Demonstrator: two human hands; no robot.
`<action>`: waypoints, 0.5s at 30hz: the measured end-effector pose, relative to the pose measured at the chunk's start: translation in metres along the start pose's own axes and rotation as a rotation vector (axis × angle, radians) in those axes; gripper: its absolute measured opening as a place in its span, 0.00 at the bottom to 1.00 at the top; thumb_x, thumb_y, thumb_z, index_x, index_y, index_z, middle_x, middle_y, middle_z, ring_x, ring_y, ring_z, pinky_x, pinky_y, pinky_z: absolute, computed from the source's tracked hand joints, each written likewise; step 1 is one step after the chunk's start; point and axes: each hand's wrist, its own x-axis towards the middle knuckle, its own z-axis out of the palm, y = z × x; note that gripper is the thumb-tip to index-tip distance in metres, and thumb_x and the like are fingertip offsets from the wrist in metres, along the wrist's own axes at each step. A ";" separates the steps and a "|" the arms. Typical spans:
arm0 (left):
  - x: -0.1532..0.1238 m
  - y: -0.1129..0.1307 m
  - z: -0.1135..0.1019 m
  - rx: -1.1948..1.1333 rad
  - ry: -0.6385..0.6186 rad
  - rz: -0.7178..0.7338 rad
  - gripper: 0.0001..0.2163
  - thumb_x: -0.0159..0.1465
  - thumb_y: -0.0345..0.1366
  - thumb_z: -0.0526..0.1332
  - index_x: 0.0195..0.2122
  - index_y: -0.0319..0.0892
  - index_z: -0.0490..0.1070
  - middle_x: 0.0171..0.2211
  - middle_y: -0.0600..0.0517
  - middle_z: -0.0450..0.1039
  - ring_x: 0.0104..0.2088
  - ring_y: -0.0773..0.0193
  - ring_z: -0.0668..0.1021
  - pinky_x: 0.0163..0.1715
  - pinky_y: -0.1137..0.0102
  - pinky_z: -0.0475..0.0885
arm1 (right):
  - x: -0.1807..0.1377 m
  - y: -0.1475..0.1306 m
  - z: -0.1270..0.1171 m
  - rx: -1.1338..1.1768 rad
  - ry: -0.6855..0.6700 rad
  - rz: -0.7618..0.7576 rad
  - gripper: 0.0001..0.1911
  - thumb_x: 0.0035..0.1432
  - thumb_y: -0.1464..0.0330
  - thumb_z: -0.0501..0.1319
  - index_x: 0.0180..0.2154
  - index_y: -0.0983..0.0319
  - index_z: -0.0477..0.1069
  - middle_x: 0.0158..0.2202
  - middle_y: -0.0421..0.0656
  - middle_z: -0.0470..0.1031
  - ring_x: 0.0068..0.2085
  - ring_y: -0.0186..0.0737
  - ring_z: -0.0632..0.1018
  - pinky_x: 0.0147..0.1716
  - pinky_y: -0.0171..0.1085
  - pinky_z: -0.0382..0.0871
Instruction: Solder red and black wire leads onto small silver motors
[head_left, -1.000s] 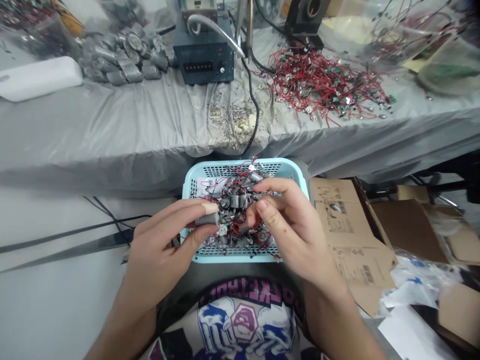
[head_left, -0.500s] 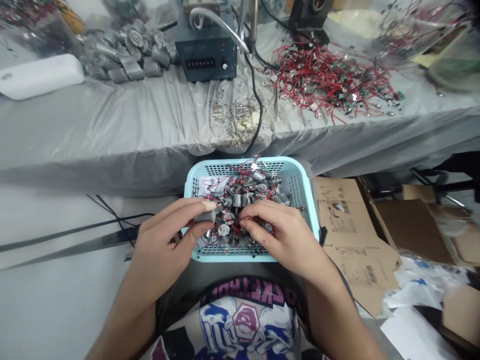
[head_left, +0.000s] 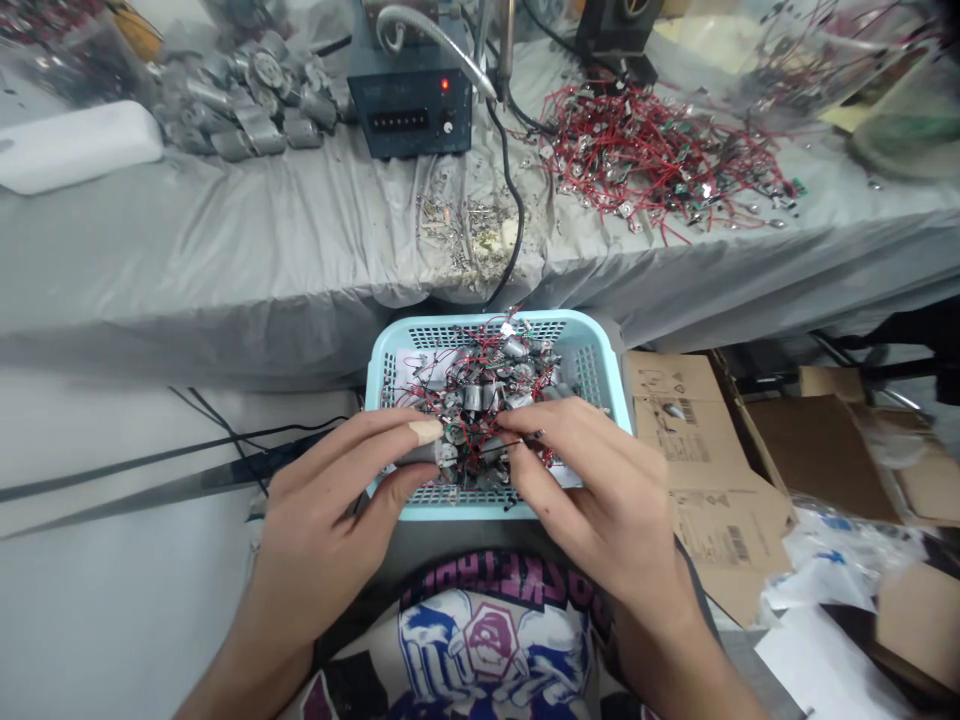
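Note:
My left hand (head_left: 326, 510) is shut on a small silver DC motor (head_left: 418, 453) above the near edge of a light blue plastic basket (head_left: 487, 322). One of its fingertips has a beige wrap. My right hand (head_left: 592, 485) lies over the basket's right half, its thumb and forefinger closing on a thin dark wire (head_left: 517, 442). The basket holds a tangle of small motors with red and black wires (head_left: 476, 395), partly hidden by my fingers.
Behind the basket, a grey-sheeted table carries a soldering station (head_left: 409, 118), a heap of silver motors (head_left: 255, 100), a mass of red wires (head_left: 652, 150) and solder scraps (head_left: 465, 235). Flattened cardboard (head_left: 712, 470) lies to the right, and black cables (head_left: 225, 465) lie to the left.
My right hand has dropped from above the tangle and moved right, its fingers now low over the basket. My left hand still has the motor. The view has shifted slightly.

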 end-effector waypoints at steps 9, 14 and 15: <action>-0.003 0.015 -0.005 -0.014 0.020 -0.022 0.11 0.80 0.28 0.70 0.56 0.53 0.84 0.56 0.58 0.90 0.52 0.63 0.90 0.58 0.66 0.88 | -0.007 -0.011 -0.015 0.079 -0.051 0.015 0.12 0.80 0.77 0.66 0.58 0.59 0.81 0.57 0.45 0.86 0.58 0.39 0.87 0.60 0.38 0.82; -0.004 0.011 -0.005 -0.056 -0.032 0.061 0.13 0.80 0.26 0.70 0.59 0.52 0.83 0.57 0.57 0.89 0.54 0.65 0.90 0.58 0.71 0.86 | -0.012 -0.015 -0.016 0.043 -0.078 -0.028 0.17 0.79 0.79 0.64 0.62 0.60 0.78 0.55 0.45 0.88 0.55 0.41 0.87 0.56 0.42 0.81; -0.004 0.009 -0.005 -0.064 -0.041 0.069 0.13 0.79 0.26 0.70 0.59 0.52 0.83 0.57 0.57 0.89 0.54 0.65 0.90 0.59 0.71 0.86 | -0.012 -0.016 -0.016 0.041 -0.076 -0.036 0.17 0.78 0.80 0.64 0.62 0.60 0.78 0.54 0.45 0.88 0.54 0.42 0.86 0.54 0.43 0.81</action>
